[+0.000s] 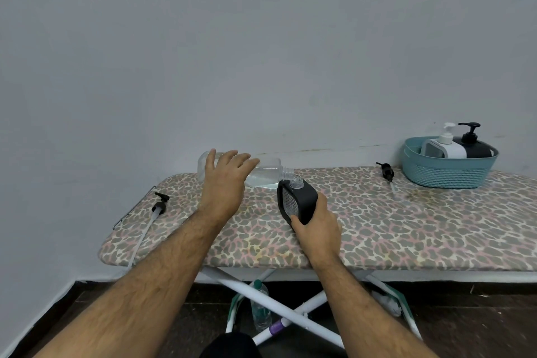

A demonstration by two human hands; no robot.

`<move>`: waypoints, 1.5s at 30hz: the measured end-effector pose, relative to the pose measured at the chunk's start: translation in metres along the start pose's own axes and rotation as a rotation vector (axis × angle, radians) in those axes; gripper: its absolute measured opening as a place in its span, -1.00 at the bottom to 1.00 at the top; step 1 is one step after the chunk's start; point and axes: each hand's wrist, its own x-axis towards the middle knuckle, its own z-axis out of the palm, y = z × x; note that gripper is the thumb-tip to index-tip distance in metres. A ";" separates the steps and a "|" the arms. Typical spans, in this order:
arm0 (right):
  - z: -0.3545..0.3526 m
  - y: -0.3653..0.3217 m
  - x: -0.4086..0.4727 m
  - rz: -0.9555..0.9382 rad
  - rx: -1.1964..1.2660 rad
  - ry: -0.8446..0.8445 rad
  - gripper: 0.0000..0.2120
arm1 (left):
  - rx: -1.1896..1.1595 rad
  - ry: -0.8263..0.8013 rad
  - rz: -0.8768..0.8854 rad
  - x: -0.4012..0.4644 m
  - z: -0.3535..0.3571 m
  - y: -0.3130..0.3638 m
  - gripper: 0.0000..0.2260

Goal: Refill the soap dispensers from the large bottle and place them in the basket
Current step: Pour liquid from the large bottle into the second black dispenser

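While the left hand [225, 174] wraps over the big clear plastic refill bottle [263, 173], tipped flat so its neck meets the mouth, the right hand [315, 227] grips the dark square soap dispenser [297, 202] tilted to catch it, mid-worktop [406, 227]. Its loose black pump [386, 170] waits at 2 o'clock; two filled dispensers sit in the teal plastic basket [449, 173] at 3.
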 end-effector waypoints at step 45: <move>0.000 -0.001 0.000 -0.001 -0.016 0.008 -0.34 | 0.044 -0.006 0.022 0.007 -0.006 0.003 -0.36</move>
